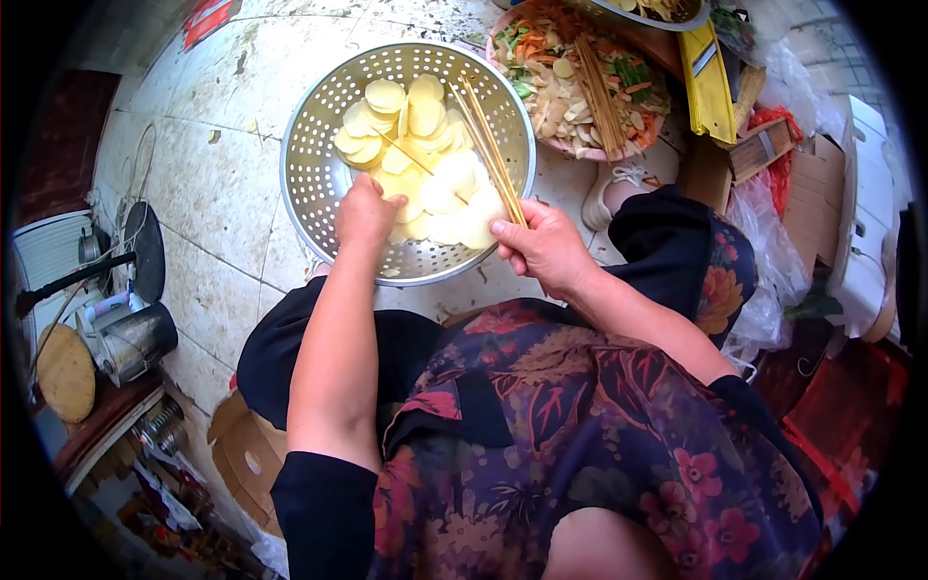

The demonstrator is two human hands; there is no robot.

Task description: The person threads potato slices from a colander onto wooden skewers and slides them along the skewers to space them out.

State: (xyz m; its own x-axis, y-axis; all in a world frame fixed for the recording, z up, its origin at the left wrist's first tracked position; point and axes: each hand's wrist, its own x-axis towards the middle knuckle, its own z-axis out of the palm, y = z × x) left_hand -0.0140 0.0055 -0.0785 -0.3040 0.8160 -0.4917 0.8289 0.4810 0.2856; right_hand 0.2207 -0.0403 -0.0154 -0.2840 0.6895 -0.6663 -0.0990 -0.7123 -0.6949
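Note:
A metal colander (307,208) with round holes stands in front of me, holding a heap of pale yellow potato slices (385,97). My left hand (365,217) reaches into its near left side, fingers curled in at the edge of the slices; I cannot tell what is between them. Several thin wooden skewers (488,145) lean across the right part of the colander, their lower ends gripped in my right hand (543,246) over the near right rim. Beside my right thumb lie bright, overexposed slices. Another wooden skewer (408,155) crosses the heap among the slices.
Right of the colander is a pink basin (580,152) of mixed cut vegetables with a bundle of skewers (601,101) on top. A metal bowl (657,17) and a yellow slicer (708,87) are beyond. Plastic bags (764,261) lie right; a cardboard box (242,454) sits left.

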